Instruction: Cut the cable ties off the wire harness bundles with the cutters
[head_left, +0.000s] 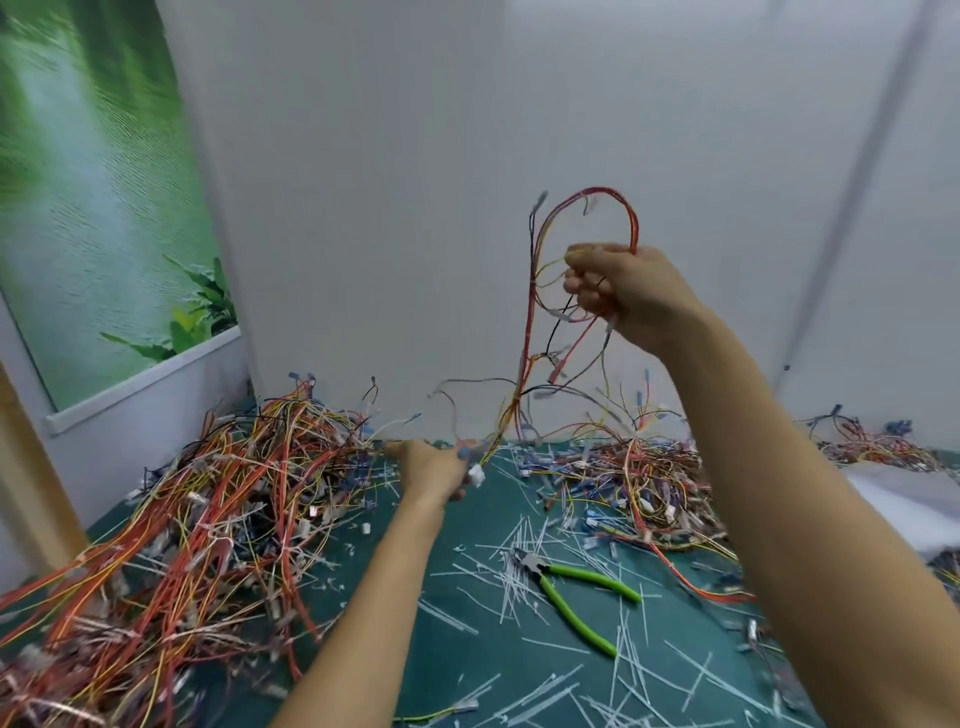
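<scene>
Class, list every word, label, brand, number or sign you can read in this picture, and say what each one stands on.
No text can be read anywhere.
Cutters: no brand or marking shows on the green handles.
Wall poster: only blurred green foliage, no lettering.
Wire harness held up by the right hand: its connectors are too small and blurred to show any marking.

2 hands (434, 470) (623, 293), 1 lifted harness (632, 223), 1 cutters (543, 574), 3 wire heaps (208, 519) (628, 483) (872, 447)
</scene>
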